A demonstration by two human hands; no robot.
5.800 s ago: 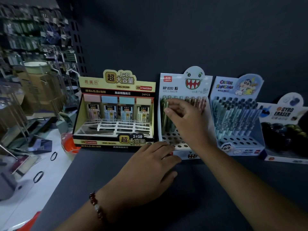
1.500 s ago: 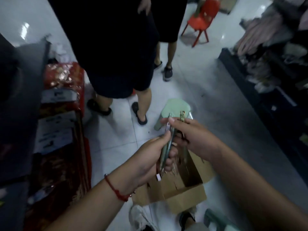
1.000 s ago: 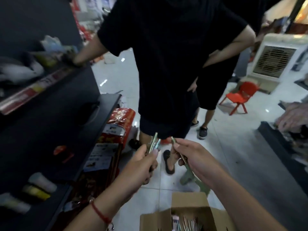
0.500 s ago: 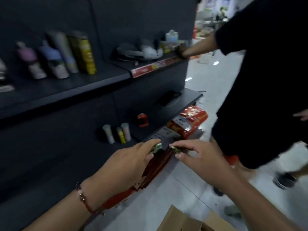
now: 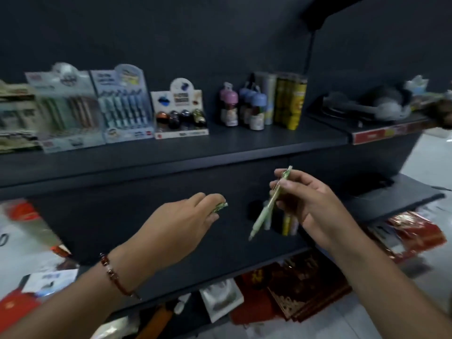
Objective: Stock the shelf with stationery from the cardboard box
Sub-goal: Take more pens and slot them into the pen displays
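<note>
Holding 1 pale green pen (image 5: 267, 208) pinched tip-down in the right hand (image 5: 309, 204), while the left hand (image 5: 181, 222) curls around more pens (image 5: 220, 206) with just the ends poking out, both below the dark shelf (image 5: 220, 152) of pen displays (image 5: 71, 111).

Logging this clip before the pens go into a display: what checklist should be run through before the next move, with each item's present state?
1. Right hand grips a green pen: ok.
2. Left hand holds more pens, only tips showing: ok; count cannot tell.
3. Green pen display in view on the upper shelf: ok.
4. Free holes in that display: cannot tell, blurred.
5. Hands over the display: not ok, they are below the shelf, right of it.
</note>
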